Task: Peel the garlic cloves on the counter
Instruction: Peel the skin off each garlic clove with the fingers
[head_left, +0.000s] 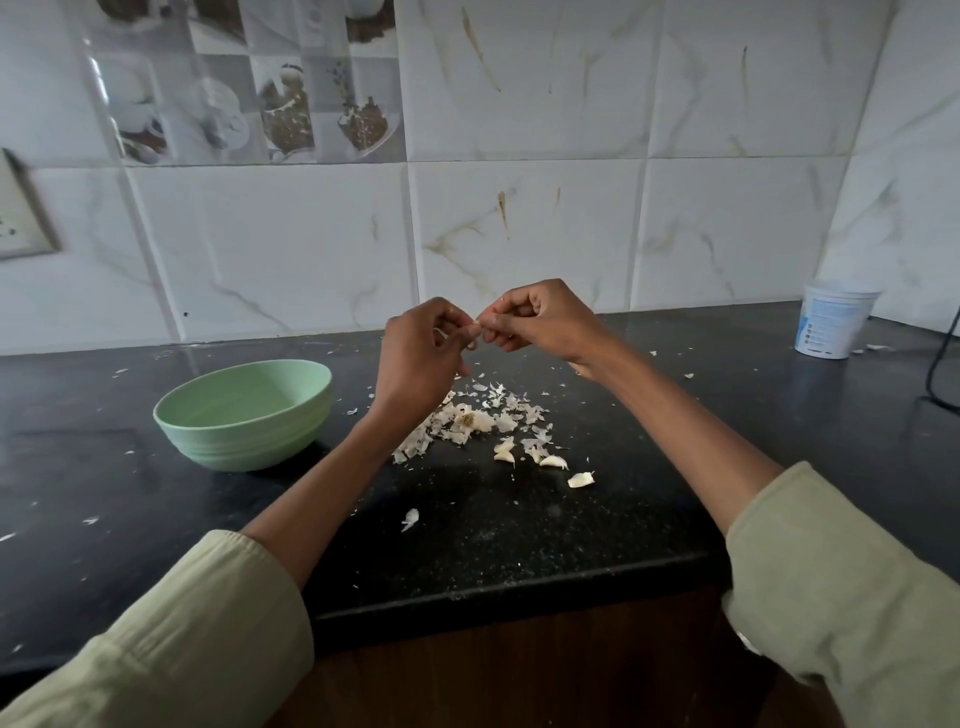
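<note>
held clove (475, 328): pinched between both hands above the counter (519, 530), mostly hidden; axis unclear
left hand (421, 358): fingers curled, pinching clove at its 3 o'clock side
right hand (540, 319): fingers curled, pinching same clove from 9 o'clock side
loose cloves (553, 461): on counter at 6 o'clock of hands, long axes roughly 9-to-3
peel pile (467, 423): under hands
bowl (244, 415): 8 o'clock of hands
tub (834, 325): 3 o'clock, well apart

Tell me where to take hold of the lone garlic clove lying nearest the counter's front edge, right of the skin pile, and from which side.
Take that garlic clove across its plump middle, coming straight down from above. It lies flat on the counter, apart from the other cloves, so both long sides are free. Set the grip across its short width; its tapered ends would likely slip.
</note>
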